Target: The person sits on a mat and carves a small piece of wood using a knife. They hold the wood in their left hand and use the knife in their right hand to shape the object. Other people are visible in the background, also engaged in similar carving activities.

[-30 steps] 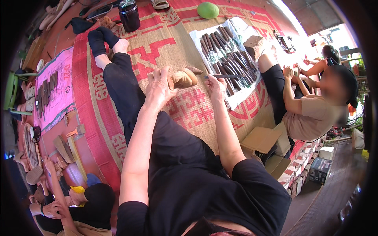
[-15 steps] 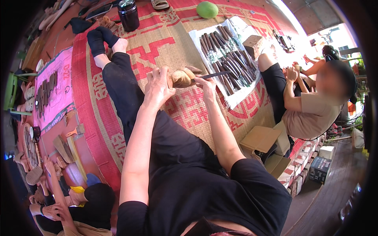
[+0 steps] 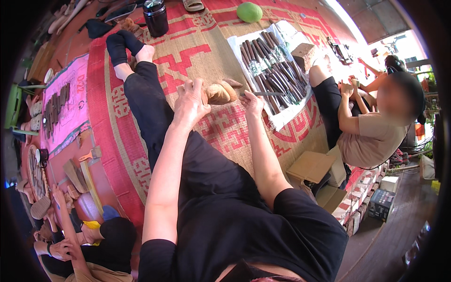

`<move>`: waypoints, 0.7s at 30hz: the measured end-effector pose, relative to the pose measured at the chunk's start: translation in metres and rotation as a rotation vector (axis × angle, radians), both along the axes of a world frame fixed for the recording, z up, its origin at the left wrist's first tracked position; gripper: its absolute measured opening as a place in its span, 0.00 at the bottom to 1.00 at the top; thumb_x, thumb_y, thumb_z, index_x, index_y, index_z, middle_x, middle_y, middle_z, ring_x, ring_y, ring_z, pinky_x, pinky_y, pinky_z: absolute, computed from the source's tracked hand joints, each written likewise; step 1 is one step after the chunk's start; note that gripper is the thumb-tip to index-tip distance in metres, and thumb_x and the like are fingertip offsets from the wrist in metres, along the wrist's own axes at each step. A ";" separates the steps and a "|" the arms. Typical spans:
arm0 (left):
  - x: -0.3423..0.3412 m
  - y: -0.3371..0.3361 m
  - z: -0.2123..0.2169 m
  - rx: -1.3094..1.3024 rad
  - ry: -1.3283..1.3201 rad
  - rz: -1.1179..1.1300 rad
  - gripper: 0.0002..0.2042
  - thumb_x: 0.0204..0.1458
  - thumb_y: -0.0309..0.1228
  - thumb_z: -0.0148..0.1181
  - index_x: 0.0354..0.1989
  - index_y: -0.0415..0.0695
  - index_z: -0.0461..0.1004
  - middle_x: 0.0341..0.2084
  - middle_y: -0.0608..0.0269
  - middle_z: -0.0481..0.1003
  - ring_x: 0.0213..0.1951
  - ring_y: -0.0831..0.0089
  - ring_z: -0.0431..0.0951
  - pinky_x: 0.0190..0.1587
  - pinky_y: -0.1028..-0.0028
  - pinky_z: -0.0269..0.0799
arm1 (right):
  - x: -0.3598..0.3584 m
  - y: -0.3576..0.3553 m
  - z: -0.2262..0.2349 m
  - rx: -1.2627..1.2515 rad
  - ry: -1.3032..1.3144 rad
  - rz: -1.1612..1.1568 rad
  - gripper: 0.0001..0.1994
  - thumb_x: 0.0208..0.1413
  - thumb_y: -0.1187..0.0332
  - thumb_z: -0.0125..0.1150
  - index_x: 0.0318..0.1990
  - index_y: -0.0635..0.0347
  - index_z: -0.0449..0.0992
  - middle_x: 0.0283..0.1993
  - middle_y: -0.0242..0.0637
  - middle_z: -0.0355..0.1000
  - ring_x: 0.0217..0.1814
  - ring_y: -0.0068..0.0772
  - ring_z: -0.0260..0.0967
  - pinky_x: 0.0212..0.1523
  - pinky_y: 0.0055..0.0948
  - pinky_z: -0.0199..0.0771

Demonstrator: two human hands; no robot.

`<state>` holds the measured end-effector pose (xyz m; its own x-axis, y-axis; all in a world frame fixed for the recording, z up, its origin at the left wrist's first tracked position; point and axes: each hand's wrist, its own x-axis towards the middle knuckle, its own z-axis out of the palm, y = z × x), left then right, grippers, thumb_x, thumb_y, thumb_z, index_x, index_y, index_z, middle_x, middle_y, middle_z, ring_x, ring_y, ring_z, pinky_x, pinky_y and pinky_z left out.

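Red-and-tan woven mat (image 3: 216, 51) is spread over reddish floor tiles (image 3: 70, 40), strong daylight at R. By the L hand (image 3: 189, 105), fingers & thumb curled firmly round its L end, a carved wooden piece (image 3: 221, 93) is held above the mat, in front of the body. By the R hand (image 3: 253, 103) a thin dark flat hand tool (image 3: 273, 93) is pinched btwn thumb & fingertips, no gap left; one end is pointed R, the other is set nr the wood, tho contact can't be told.

For good handling, the piece should prob. be braced from the L, w/ fingers clear of the tool's path; short, light, controlled strokes would be preferred, & the pinch firmed up to avoid a slip.

Just beyond the R hand, wood-handled tools (image 3: 282, 75) are laid in rows on a white cloth (image 3: 282, 121); beside it a brown block (image 3: 304, 55) is set. Farther out, a green oval fruit (image 3: 249, 12) & black flask (image 3: 156, 21) are placed; at R a co-worker (image 3: 376, 136) is seated.
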<state>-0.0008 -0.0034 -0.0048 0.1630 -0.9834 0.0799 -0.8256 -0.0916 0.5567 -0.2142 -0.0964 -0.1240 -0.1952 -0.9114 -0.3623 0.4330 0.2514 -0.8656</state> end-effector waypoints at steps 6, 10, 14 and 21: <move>0.003 0.001 -0.003 -0.019 -0.007 0.003 0.33 0.34 0.30 0.70 0.52 0.50 0.60 0.49 0.53 0.66 0.51 0.47 0.69 0.48 0.55 0.73 | 0.016 0.005 0.009 -0.057 0.042 0.218 0.07 0.47 0.75 0.66 0.34 0.64 0.75 0.31 0.38 0.76 0.30 0.29 0.76 0.32 0.24 0.78; -0.001 0.002 0.001 -0.012 -0.013 0.010 0.32 0.35 0.30 0.69 0.52 0.49 0.60 0.49 0.53 0.66 0.51 0.47 0.69 0.48 0.55 0.73 | 0.019 0.004 0.006 -0.155 0.012 0.261 0.05 0.49 0.75 0.64 0.34 0.63 0.75 0.31 0.39 0.76 0.28 0.30 0.76 0.31 0.24 0.78; -0.001 0.002 0.002 -0.024 -0.005 -0.009 0.33 0.35 0.29 0.69 0.53 0.49 0.60 0.48 0.52 0.66 0.50 0.47 0.69 0.49 0.55 0.73 | 0.003 -0.007 -0.007 0.041 -0.034 0.045 0.05 0.51 0.76 0.62 0.35 0.62 0.73 0.30 0.40 0.76 0.27 0.32 0.76 0.26 0.25 0.78; 0.002 0.002 0.001 -0.037 0.007 0.003 0.33 0.34 0.29 0.69 0.52 0.48 0.61 0.48 0.51 0.66 0.50 0.46 0.69 0.49 0.55 0.73 | 0.021 0.005 0.027 -0.119 0.178 0.271 0.03 0.47 0.77 0.64 0.30 0.63 0.76 0.32 0.37 0.77 0.34 0.28 0.76 0.34 0.26 0.77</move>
<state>0.0012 -0.0014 -0.0040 0.1669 -0.9792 0.1150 -0.8215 -0.0735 0.5655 -0.1931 -0.0916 -0.0970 0.0088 -0.9727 -0.2321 0.2035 0.2290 -0.9519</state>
